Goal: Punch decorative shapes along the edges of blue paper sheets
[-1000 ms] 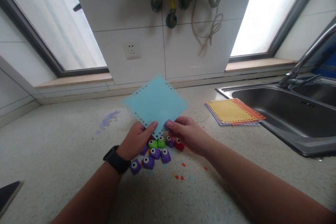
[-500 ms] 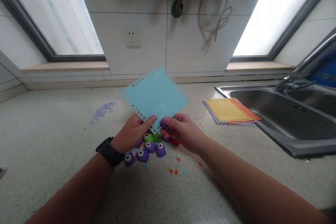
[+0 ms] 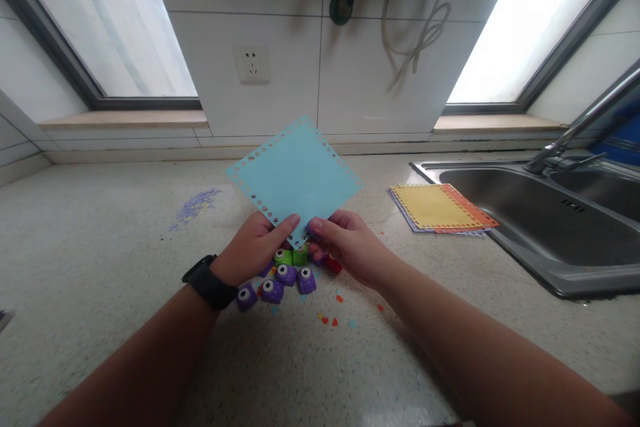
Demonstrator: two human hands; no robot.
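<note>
A light blue sheet of paper (image 3: 300, 173), with small shapes punched along its edges, is held up cornerwise over the counter. My left hand (image 3: 260, 245) pinches its lower left edge, thumb on top. In my right hand (image 3: 353, 243) is a purple craft punch (image 3: 313, 229), gripped between thumb and fingers at the lower right edge of the sheet; the fingers hide most of it. Below the paper lie several more purple punches (image 3: 272, 291), green punches (image 3: 300, 255) and a red punch (image 3: 333, 265), partly covered by the hands.
Yellow and orange punched sheets (image 3: 433, 208) lie stacked beside the steel sink (image 3: 560, 283) on the right. Purple paper bits (image 3: 195, 205) are heaped at the left. Red and blue cutouts (image 3: 335, 322) are scattered in front. A tiled wall with a socket (image 3: 252, 65) stands behind.
The view has tilted slightly, so the wall and counter sit a little higher. Both hands keep their hold on the blue sheet and the punch, with hardly any movement.
</note>
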